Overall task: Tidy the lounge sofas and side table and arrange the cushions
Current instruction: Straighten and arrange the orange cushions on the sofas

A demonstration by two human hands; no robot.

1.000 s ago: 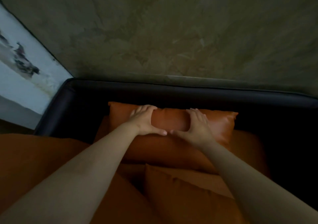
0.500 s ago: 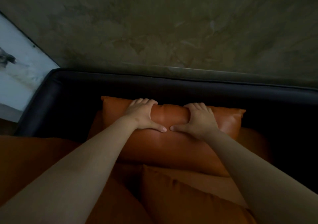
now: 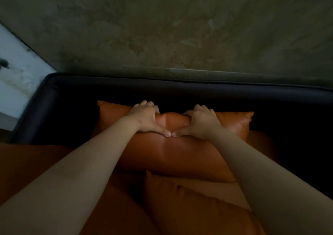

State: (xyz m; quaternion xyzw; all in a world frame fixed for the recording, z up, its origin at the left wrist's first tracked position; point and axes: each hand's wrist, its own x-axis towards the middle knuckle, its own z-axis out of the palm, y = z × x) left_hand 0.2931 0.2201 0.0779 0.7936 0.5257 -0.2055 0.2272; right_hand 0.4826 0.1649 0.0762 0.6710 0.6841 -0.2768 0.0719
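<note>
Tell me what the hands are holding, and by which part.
The left hand and right hand both grip the orange cushion by its top edge, thumbs on its front.

Black leather sofa [image 3: 180, 90], raised back rail and rounded left arm. Orange seat pad [image 3: 32, 162] fills the seat. Shiny orange leather cushion [image 3: 171, 153] stands on the pad, leaning against the sofa back. Matte orange cushion [image 3: 194, 209] lies just in front, covering its lower edge in view.
</note>
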